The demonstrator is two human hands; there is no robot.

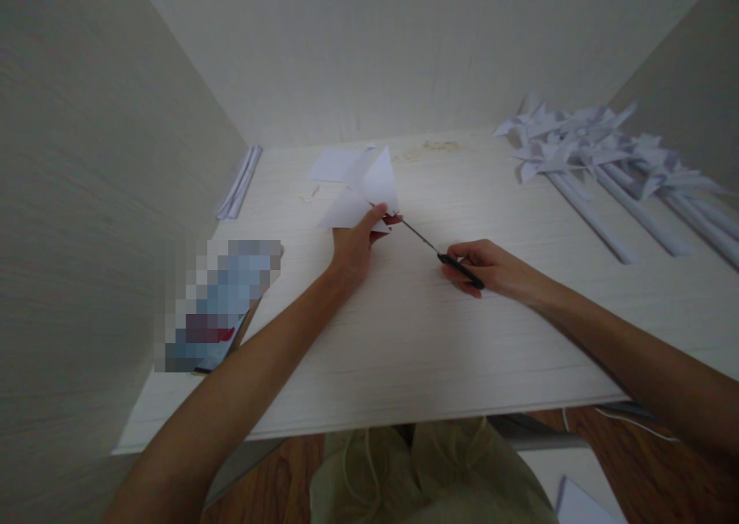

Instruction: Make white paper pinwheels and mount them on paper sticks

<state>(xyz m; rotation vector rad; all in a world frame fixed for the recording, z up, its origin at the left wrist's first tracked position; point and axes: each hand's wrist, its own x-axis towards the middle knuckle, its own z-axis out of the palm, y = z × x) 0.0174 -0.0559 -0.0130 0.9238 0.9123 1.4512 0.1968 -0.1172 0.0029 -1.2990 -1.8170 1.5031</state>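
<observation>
A folded white sheet of paper [353, 205] is pinched in my left hand [359, 241], its flaps standing up above the table. My right hand [473, 266] grips black-handled scissors [459, 269], fingers closed around the handle. The blades point up and left, and their tip reaches the paper's edge beside my left fingertips. Whether the blades are apart or together at the tip is too small to tell. Behind the held sheet, another flat white sheet [332, 165] lies on the table.
Several paper pinwheels on rolled sticks [594, 162] are heaped at the right rear. Rolled white paper [240, 182] lies by the left wall. A pixelated phone-like device [231, 301] rests near my left forearm. Small scraps [312, 195] lie on the white table [381, 355].
</observation>
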